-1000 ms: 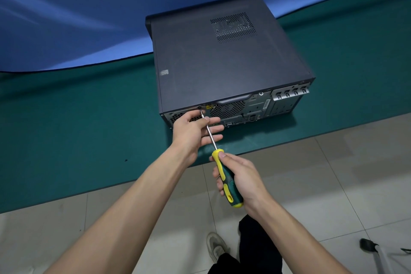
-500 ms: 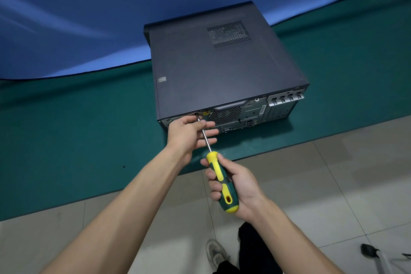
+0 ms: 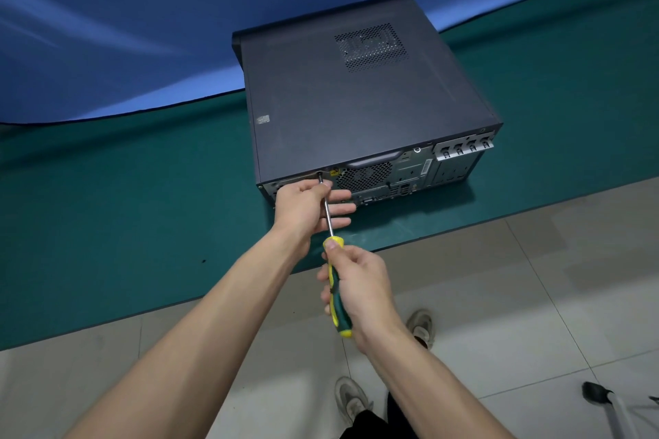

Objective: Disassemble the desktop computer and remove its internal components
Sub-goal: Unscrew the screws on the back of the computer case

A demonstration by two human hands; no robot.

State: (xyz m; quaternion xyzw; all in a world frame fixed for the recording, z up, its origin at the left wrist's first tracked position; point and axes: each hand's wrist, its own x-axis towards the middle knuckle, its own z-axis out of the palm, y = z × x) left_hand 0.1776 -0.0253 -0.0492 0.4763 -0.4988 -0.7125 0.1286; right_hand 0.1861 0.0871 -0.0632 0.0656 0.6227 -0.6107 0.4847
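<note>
Desktop computer (image 3: 360, 107) on green mat (image 3: 107, 224) over pale floor tiles (image 3: 535, 296) (blue backdrop (image 3: 142, 11) behind), right hand (image 3: 360, 290) grip around screwdriver (image 3: 335, 281).

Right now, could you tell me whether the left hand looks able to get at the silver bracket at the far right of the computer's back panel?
Probably yes. The bracket sits exposed on the computer, nothing covering it, but the left hand would first have to let go of the screwdriver shaft.
</note>
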